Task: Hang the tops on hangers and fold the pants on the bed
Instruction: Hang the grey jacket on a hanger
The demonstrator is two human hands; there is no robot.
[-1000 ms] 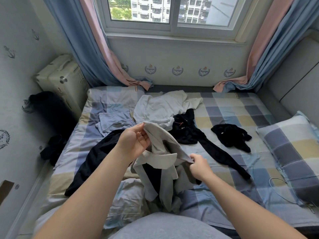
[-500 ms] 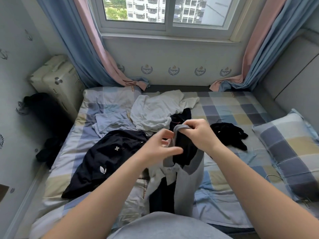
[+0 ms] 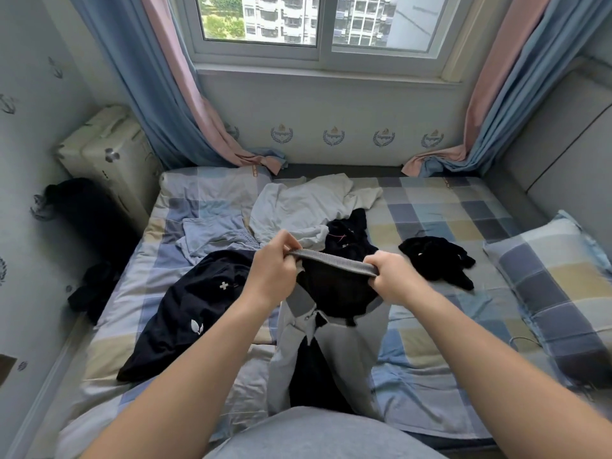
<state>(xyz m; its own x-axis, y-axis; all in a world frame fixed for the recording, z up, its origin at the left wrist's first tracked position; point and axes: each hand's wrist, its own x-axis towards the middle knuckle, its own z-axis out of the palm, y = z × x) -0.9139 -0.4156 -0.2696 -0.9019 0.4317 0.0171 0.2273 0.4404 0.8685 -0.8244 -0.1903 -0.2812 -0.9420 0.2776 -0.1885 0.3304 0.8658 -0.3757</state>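
I hold a grey garment with a black lining (image 3: pixel 334 329) up above the bed (image 3: pixel 440 210). My left hand (image 3: pixel 273 270) pinches the left end of its ribbed grey band, and my right hand (image 3: pixel 392 276) grips the right end. The band is stretched between them and the rest hangs down toward me. On the bed lie a dark navy top with white marks (image 3: pixel 195 306), a white top (image 3: pixel 304 207), a light blue garment (image 3: pixel 212 236), a black garment (image 3: pixel 347 233) and another black piece (image 3: pixel 437 260). No hanger is in view.
A checked pillow (image 3: pixel 556 286) lies at the right. A cream suitcase (image 3: pixel 109 160) and a black bag (image 3: pixel 86 213) stand left of the bed against the wall. Curtains (image 3: pixel 159 94) hang at both sides of the window. A thin cable (image 3: pixel 523 342) lies near the pillow.
Both hands came together on the garment's grey band, then drew apart, stretching it level. The garment rose off the bed, uncovering the navy top.
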